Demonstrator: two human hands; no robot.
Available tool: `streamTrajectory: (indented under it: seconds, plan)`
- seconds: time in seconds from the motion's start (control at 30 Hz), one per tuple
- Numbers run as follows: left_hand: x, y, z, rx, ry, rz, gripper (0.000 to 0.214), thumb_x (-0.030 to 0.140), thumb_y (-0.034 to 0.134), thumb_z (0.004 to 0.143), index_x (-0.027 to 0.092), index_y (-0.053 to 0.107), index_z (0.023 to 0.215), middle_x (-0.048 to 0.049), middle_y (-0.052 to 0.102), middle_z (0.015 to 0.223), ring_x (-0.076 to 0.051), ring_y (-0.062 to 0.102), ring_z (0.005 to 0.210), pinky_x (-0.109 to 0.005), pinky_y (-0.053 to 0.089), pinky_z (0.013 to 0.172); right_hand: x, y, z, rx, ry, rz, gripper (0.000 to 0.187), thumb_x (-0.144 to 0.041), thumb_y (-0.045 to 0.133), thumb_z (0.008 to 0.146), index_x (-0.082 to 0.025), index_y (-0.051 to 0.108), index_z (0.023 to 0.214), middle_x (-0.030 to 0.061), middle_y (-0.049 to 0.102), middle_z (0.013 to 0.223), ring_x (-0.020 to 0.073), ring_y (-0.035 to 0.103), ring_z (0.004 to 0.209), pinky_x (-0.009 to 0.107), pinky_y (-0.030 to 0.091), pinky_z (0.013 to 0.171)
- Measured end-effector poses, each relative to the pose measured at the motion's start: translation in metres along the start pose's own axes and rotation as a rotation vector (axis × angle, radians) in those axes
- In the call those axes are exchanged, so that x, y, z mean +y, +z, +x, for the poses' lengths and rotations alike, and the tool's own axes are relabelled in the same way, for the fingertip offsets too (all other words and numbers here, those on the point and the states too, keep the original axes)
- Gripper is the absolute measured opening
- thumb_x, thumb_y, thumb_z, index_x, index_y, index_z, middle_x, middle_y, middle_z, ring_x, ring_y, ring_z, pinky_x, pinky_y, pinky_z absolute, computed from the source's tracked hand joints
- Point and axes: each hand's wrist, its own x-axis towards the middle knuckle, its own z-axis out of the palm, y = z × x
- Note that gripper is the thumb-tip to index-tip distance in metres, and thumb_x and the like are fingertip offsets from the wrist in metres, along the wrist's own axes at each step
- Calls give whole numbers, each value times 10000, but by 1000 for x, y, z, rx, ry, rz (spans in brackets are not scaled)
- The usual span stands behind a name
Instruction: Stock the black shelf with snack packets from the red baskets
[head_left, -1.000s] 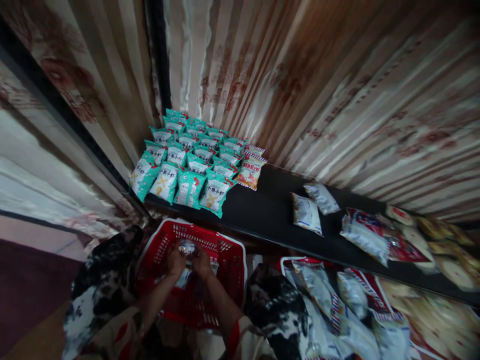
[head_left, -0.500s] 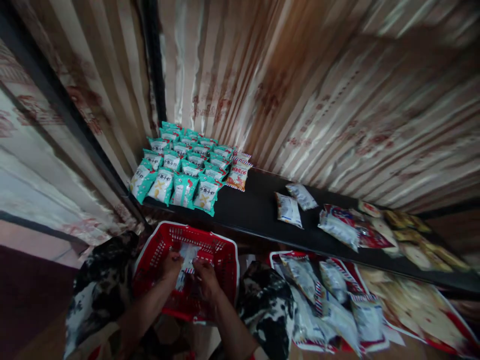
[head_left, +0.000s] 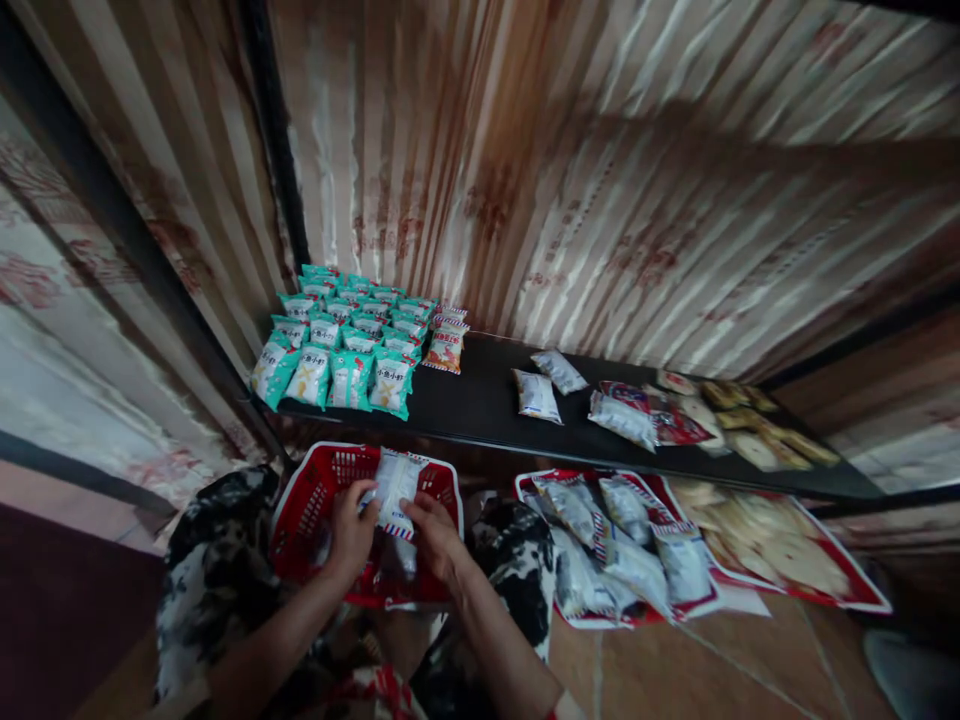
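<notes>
Both my hands are over a red plastic basket (head_left: pixel 311 500) at the bottom centre. My left hand (head_left: pixel 351 530) and my right hand (head_left: pixel 433 535) each grip a side of a white snack packet (head_left: pixel 396 487) with a red and blue striped edge, held upright above the basket. Other pale packets lie in the basket below it, partly hidden by my hands.
A black shelf (head_left: pixel 487 405) runs behind the basket. On it sit several teal snack bags (head_left: pixel 341 345) at the left, an orange bag (head_left: pixel 444 350), two white packets (head_left: pixel 546 385) and mixed packets (head_left: pixel 675 415) to the right. More packets (head_left: pixel 622 545) lie on red sheets on the floor. Striped curtains hang behind.
The white packet has come up out of the basket, held in both hands. The camera view has shifted back and to the right.
</notes>
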Motion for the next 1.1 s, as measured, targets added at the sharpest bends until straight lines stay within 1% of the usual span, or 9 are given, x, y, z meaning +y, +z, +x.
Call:
streamTrajectory:
  seconds: [0.2, 0.33, 0.47, 0.57, 0.63, 0.73, 0.83, 0.97, 1.1]
  plan:
    - [12, -4, -22, -211, 191, -25, 417, 387, 555, 737, 232, 611, 1120, -79, 526, 1290, -238, 469, 1216, -417, 376, 1028, -10, -6, -7, 196, -235, -249, 635, -453, 755, 552, -155, 527, 1064, 16, 653, 723, 183, 627, 668, 286, 486, 619]
    - [6, -5, -23, -279, 83, -154, 551, 398, 658, 654, 193, 574, 1159, -102, 575, 1242, -263, 525, 1155, -416, 426, 983, -28, -9, -20, 39, -244, -295, 716, -534, 644, 677, -177, 437, 1262, 8, 641, 705, 182, 615, 633, 299, 493, 588]
    - [14, -11, -13, -370, -85, -326, 561, 478, 687, 629, 145, 602, 1073, -97, 679, 1030, -254, 639, 916, -403, 516, 831, -46, -11, -31, -159, -224, -354, 657, -523, 575, 740, -187, 436, 1287, -2, 624, 671, 160, 592, 582, 300, 488, 593]
    - [36, -20, -7, -450, -197, -394, 572, 490, 747, 556, 139, 628, 992, -84, 697, 943, -240, 650, 843, -358, 543, 728, -59, -15, -33, -200, -316, -631, 501, -428, 562, 772, -206, 519, 1219, -19, 603, 649, 140, 570, 565, 265, 458, 570]
    - [52, -28, -3, -505, -243, -367, 562, 483, 759, 543, 149, 639, 978, -75, 702, 922, -231, 651, 840, -330, 539, 707, -67, -18, -34, -132, -413, -931, 413, -352, 576, 777, -217, 574, 1168, -19, 611, 654, 139, 570, 588, 248, 430, 583]
    - [69, -37, 5, -598, -242, -271, 553, 499, 726, 583, 162, 641, 1013, -63, 703, 927, -207, 654, 787, -298, 527, 674, -77, -23, -34, -20, -535, -1311, 358, -318, 613, 777, -261, 617, 1130, 3, 652, 754, 163, 593, 691, 255, 411, 646]
    - [78, -39, 19, -671, -189, -220, 539, 520, 686, 623, 147, 641, 1010, -66, 696, 937, -188, 643, 754, -272, 516, 638, -86, -29, -34, 34, -617, -1481, 399, -408, 648, 762, -286, 623, 1142, 47, 649, 880, 210, 584, 836, 293, 420, 741]
    - [93, -33, 38, -763, -109, -151, 498, 518, 670, 649, 137, 639, 969, -41, 682, 835, -138, 601, 637, -215, 462, 499, -97, -35, -36, -48, -734, -1414, 454, -454, 654, 749, -261, 617, 1158, 85, 624, 1032, 239, 542, 972, 327, 409, 853]
    - [125, -20, 52, -861, -71, -57, 453, 548, 659, 646, 133, 628, 823, 12, 616, 612, -105, 543, 486, -199, 402, 425, -103, -41, -34, -214, -674, -1112, 468, -435, 634, 762, -228, 594, 1180, 45, 676, 1014, 213, 595, 888, 291, 442, 797]
